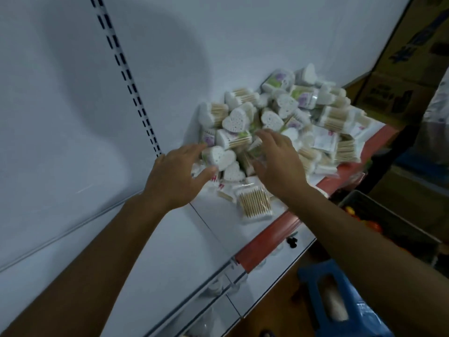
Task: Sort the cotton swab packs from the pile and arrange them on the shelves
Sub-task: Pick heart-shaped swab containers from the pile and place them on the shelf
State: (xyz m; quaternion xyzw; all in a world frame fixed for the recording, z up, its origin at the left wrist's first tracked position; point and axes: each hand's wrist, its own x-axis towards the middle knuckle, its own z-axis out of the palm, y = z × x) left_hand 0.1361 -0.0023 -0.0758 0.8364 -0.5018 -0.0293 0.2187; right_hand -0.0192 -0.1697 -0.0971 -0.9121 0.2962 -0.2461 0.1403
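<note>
A pile of cotton swab packs [286,113] lies on the white shelf [184,239], against the back panel. It mixes heart-shaped packs and flat rectangular bags. My left hand [177,176] reaches in from the left with fingers spread. Its thumb and fingertips lie on either side of a heart-shaped pack [220,156] at the pile's near edge, touching it. My right hand [277,164] lies palm down on the middle of the pile with fingers straight. A flat bag of wooden-stick swabs [255,203] sits apart at the front, between my wrists.
The shelf has a red front strip [272,239]. A slotted upright [128,79] runs down the back panel. Cardboard boxes [401,76] stand at the right. A dark crate [388,220] and a blue stool [340,302] sit on the floor below.
</note>
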